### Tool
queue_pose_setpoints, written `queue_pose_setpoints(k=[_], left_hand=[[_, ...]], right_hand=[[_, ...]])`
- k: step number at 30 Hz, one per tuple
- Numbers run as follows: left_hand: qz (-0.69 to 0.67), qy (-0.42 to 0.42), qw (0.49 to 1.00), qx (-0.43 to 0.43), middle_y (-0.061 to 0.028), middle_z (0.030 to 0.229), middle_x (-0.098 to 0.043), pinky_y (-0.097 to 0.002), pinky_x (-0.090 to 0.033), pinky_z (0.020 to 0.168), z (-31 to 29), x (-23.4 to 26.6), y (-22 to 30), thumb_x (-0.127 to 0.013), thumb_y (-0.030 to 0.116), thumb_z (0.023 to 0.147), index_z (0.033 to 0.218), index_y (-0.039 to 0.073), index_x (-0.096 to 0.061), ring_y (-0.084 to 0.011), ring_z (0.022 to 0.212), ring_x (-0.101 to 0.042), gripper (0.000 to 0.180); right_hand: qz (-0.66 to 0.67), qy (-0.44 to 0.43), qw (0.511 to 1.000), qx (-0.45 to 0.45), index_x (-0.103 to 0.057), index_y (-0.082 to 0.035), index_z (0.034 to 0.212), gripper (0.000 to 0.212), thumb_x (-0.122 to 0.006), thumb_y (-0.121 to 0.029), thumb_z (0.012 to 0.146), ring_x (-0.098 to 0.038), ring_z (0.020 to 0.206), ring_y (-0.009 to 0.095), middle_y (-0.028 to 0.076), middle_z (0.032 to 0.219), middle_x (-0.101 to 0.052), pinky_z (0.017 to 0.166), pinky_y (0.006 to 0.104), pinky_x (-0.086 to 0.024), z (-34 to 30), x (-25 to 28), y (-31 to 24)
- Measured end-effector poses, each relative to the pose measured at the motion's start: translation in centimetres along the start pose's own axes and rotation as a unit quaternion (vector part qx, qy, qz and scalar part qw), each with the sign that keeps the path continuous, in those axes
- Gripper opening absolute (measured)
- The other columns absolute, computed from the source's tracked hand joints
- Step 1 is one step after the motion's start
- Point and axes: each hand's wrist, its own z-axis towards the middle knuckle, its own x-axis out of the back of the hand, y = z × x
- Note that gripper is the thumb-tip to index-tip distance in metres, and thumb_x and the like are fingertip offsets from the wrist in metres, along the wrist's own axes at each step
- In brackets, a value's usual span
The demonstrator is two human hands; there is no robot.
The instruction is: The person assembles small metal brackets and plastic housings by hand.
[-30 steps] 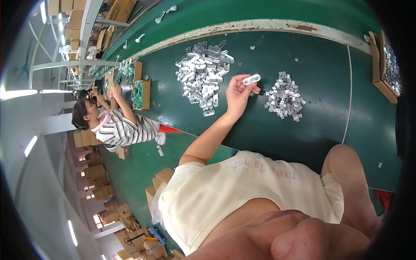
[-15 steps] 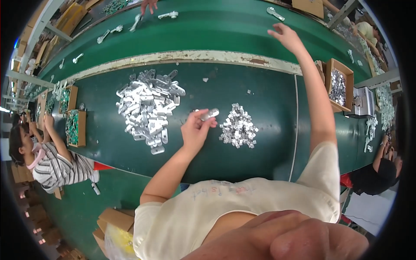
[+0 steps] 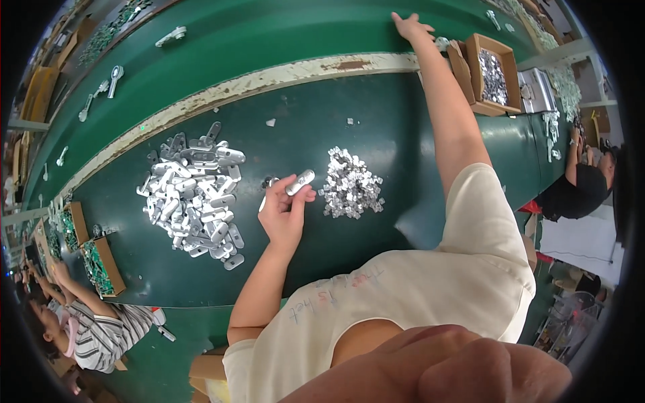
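Observation:
My left hand (image 3: 283,211) is over the green worktable, its fingers closed round a silver oblong casing piece (image 3: 301,182). Something small and dark shows beside the fingers; its kind is unclear. To the left of this hand lies a large heap of similar silver oblong pieces (image 3: 195,195). A heap of small shiny metal bits (image 3: 353,185) is just to its right. My right arm stretches far across the table, and my right hand (image 3: 412,28) is over the green conveyor belt with its fingers spread and nothing in them. A pale part (image 3: 441,44) shows beside my right forearm, partly hidden.
A worn pale rail (image 3: 269,82) divides table from belt (image 3: 269,33). Silver handled parts (image 3: 115,79) lie along the belt. An open cardboard box (image 3: 494,74) of metal bits stands right; boxes of green parts (image 3: 97,269) stand left. Co-workers (image 3: 101,332) sit on both sides.
The head view has shifted and tilted. My right arm reaches further over the belt, fingers still spread. My left hand still holds the silver oblong casing piece. Another person's hand has left the view.

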Motion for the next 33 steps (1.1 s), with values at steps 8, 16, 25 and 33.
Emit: queue_pose_setpoints(k=[8,16,25,33], left_hand=[[0.001,0.028,1.000,-0.003,-0.0136,0.082,-0.063,-0.0248,-0.053,0.064,0.3,0.6,-0.5,-0.059,-0.006,0.082,0.105,-0.004,-0.050,-0.0167,0.069,-0.064,0.025],[-0.098,-0.013,0.994,0.052,-0.0139,0.087,-0.065,-0.0245,-0.053,0.066,-0.1,0.5,0.7,-0.060,-0.005,0.082,0.106,-0.004,-0.051,-0.0160,0.072,-0.065,0.026],[-0.072,-0.064,0.991,0.098,-0.0158,0.088,-0.062,-0.0268,-0.054,0.066,-0.3,1.7,6.3,-0.059,-0.009,0.081,0.107,-0.007,-0.050,-0.0197,0.074,-0.065,0.028],[-0.099,-0.096,0.990,0.013,-0.0192,0.098,-0.061,-0.0306,-0.057,0.075,-0.2,0.6,8.7,-0.056,-0.011,0.081,0.111,-0.011,-0.048,-0.0239,0.083,-0.066,0.031]], right_hand=[[0.036,0.109,0.948,0.298,-0.052,0.001,0.113,0.051,-0.057,-0.041,0.084,-0.057,0.096,0.042,0.029,0.101,-0.059,0.082,0.0442,-0.047,-3.6,5.8,-0.5],[-0.098,-0.015,0.902,0.420,-0.057,-0.010,0.116,0.056,-0.072,-0.039,0.071,-0.059,0.093,0.034,0.019,0.098,-0.059,0.081,0.0392,-0.048,-5.0,3.6,5.1],[0.360,-0.263,0.730,0.518,-0.055,-0.002,0.114,0.032,-0.061,-0.004,0.083,-0.051,0.098,0.013,0.008,0.112,-0.054,0.075,0.0217,-0.042,-28.9,12.3,5.0],[0.328,-0.212,0.682,0.619,-0.058,0.003,0.102,0.036,-0.069,0.003,0.067,-0.053,0.089,0.022,0.016,0.102,-0.054,0.077,0.0285,-0.043,-35.2,12.9,5.9]])
